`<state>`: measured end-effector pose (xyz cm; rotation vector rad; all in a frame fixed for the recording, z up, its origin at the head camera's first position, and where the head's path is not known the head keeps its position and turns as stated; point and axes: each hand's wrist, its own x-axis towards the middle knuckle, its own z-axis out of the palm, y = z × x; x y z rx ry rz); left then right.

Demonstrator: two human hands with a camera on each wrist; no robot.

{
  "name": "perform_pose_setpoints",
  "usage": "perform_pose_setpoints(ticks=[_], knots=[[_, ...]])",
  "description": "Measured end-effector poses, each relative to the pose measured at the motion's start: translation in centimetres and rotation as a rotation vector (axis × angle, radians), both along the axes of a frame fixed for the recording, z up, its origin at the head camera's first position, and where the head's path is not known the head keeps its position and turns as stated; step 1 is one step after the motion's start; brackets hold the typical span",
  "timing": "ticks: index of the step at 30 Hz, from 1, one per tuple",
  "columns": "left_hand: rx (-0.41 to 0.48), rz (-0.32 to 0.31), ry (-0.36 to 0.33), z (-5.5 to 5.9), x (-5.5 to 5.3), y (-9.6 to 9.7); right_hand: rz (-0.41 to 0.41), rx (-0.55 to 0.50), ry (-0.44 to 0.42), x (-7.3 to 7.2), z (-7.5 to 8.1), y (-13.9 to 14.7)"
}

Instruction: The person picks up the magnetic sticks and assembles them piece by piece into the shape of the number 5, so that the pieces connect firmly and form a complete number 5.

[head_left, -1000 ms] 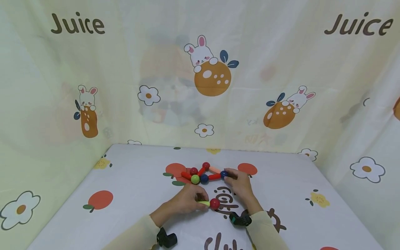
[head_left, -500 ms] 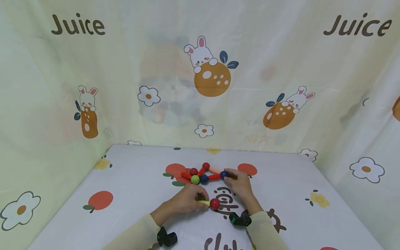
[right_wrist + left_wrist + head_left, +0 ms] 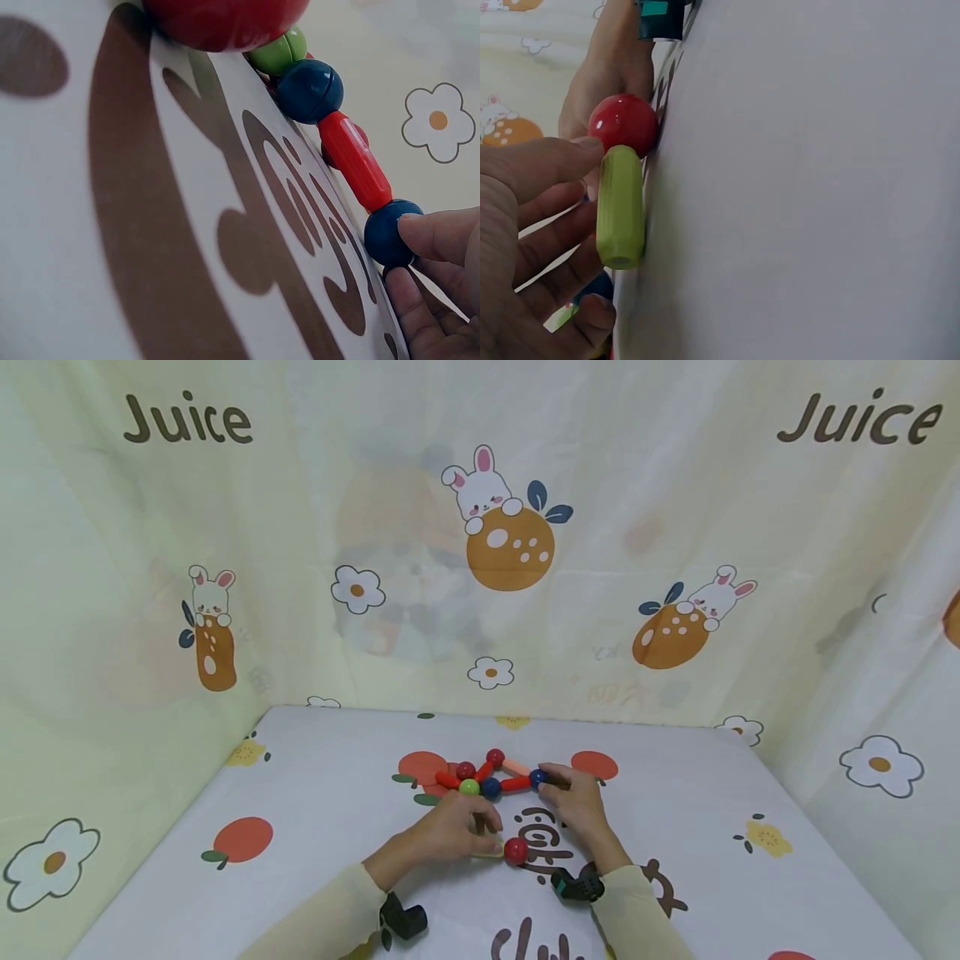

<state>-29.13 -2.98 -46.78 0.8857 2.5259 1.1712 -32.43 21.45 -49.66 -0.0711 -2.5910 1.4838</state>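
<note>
While your right hand (image 3: 579,802) pinched a glossy dark-blue ball (image 3: 391,234) between thumb and finger, your left hand (image 3: 453,831) was loosely spread beside a short, faceted yellow-green plastic-looking rod (image 3: 620,214), its fingers slack and its thumb tip close to where the rod met a shiny red ball (image 3: 516,851). Whether that thumb pressed on the red ball or lay just beside it, I could not tell.

The rod lay low over the white printed cloth (image 3: 337,793), on your near side, its long axis running roughly left to right: the free end pointed left, beneath your left hand — much the nearer of the two — and the red ball sat at the right end.

What mattered was the gap ahead. The joined figure lay beyond the rod, farther from you and apart from it. Its near edge, a bright red plastic-looking rod (image 3: 352,157) between the pinched ball and a second dark-blue ball (image 3: 311,91), ran nearly parallel to the yellow-green one. A slide along the yellow-green rod's own axis would, I judged, have passed in front of the figure — only a push away from you, or a turn, pointed at it.
</note>
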Motion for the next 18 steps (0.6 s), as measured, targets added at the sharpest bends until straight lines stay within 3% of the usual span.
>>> perform_pose_setpoints(ticks=[9,18], knots=[[-0.011,0.029,0.031,0.9,-0.7,-0.3,0.002,0.009,0.001,-0.1,0.2,-0.2],[0.02,0.131,0.079,1.5,-2.4,-0.7,0.001,0.021,0.007,0.0,0.1,-0.1]])
